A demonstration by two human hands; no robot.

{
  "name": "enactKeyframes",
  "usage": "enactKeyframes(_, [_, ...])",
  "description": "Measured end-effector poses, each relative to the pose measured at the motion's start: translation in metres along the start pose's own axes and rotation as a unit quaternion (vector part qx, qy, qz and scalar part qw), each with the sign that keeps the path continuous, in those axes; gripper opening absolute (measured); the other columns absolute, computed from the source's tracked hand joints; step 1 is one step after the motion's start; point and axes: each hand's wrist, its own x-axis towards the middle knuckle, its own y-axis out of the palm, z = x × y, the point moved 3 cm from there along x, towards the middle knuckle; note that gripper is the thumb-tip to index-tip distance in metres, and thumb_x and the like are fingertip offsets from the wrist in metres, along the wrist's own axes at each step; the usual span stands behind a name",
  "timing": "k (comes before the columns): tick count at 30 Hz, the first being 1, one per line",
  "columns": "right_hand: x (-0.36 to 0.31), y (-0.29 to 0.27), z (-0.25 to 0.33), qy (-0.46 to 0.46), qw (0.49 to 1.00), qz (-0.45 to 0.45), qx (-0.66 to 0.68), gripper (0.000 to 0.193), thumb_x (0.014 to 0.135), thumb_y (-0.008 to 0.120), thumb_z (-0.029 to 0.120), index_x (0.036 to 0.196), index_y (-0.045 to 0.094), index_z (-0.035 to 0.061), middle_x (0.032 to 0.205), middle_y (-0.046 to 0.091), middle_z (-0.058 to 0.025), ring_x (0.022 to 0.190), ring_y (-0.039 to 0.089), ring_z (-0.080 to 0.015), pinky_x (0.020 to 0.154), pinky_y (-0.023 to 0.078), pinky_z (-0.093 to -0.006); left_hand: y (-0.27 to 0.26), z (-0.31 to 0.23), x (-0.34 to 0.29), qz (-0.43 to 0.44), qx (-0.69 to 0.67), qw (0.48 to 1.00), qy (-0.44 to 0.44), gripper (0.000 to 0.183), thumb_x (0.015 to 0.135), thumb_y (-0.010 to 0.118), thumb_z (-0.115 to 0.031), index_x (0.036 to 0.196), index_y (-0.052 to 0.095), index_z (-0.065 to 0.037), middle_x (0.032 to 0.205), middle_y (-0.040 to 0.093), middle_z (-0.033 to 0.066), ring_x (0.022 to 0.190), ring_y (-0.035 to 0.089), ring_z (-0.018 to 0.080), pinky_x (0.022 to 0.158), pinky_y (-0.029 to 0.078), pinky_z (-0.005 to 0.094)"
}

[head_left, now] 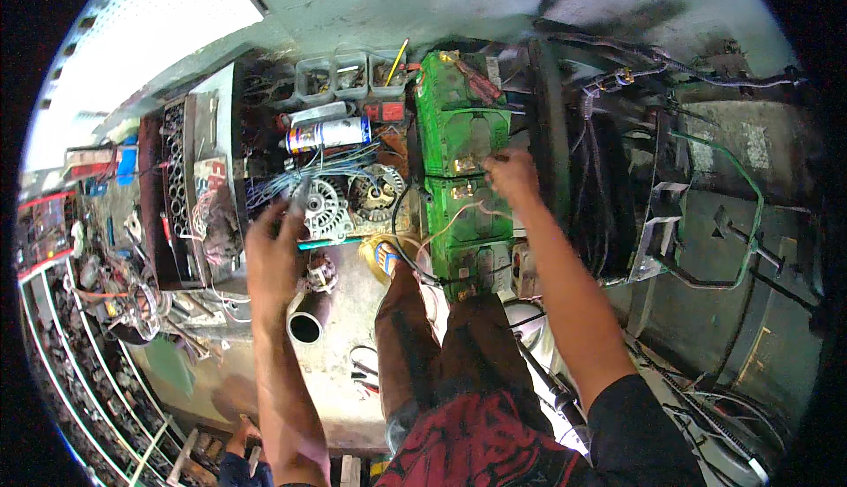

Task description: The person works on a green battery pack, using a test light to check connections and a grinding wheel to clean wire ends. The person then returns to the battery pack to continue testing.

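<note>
My right hand (513, 178) is closed in a pinch beside a metal terminal (467, 165) on the upper green battery (459, 134). What its fingers hold, if anything, is hidden. A second green battery (463, 222) stands directly nearer to me, with a pale thin wire (450, 222) curving over it and a black cable along its left side. Away to the left, my left hand (275, 244) is raised, its fingers closed around a slim grey object (302, 196), blurred and not clear in kind. Below that object lie a round finned alternator housing (326, 209) and a bundle of bluish wires (287, 185).
A spray can (329, 134) lies beyond the wires, near small plastic bins (350, 74) of parts. A metal pipe (306, 326) sits near my left forearm. Dark racks and a bent green tube (754, 196) stand at right. Another person's arm (243, 434) shows at lower left.
</note>
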Motion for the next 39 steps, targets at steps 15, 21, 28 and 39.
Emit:
enactKeyframes(15, [0.013,0.059,-0.061,-0.007,0.980,-0.175,-0.090,0.042,0.079,0.078,0.035,0.107,0.073,0.0042,0.105,0.071,-0.0213,0.099,0.068,-0.0391,0.084,0.055,-0.0488,0.132,-0.100,0.198,0.179,0.073,0.980,0.043,0.029,0.096,0.055,-0.022,0.107,0.075,-0.004,0.068,0.063,0.0077,0.051,0.058,0.0152,0.046,0.047,0.0316])
enactKeyframes(21, [0.005,0.057,-0.034,0.049,0.983,-0.133,-0.113,0.040,0.081,0.075,0.035,0.108,0.072,0.0062,0.110,0.071,-0.0203,0.101,0.068,-0.0391,0.085,0.056,-0.0471,0.161,-0.123,0.238,0.213,0.031,0.976,0.000,0.027,0.098,0.056,-0.023,0.107,0.076,-0.007,0.067,0.061,0.0047,0.052,0.054,0.0135,0.046,0.047,0.0317])
enactKeyframes(28, [-0.001,0.057,-0.030,0.019,0.989,-0.114,-0.093,0.038,0.084,0.073,0.033,0.111,0.069,0.0061,0.107,0.071,-0.0208,0.101,0.068,-0.0408,0.085,0.056,-0.0503,0.204,-0.151,0.268,0.191,0.210,0.957,0.062,0.027,0.101,0.052,-0.020,0.110,0.076,-0.011,0.068,0.062,0.0049,0.050,0.050,0.0116,0.043,0.044,0.0319])
enactKeyframes(39, [0.001,0.053,-0.027,0.017,0.994,-0.088,-0.064,0.032,0.085,0.071,0.031,0.105,0.069,0.0059,0.100,0.070,-0.0226,0.097,0.068,-0.0413,0.084,0.055,-0.0515,0.205,-0.165,0.285,0.235,0.177,0.954,-0.053,0.023,0.097,0.060,-0.029,0.093,0.072,-0.009,0.067,0.061,0.0020,0.052,0.050,0.0126,0.048,0.041,0.0320])
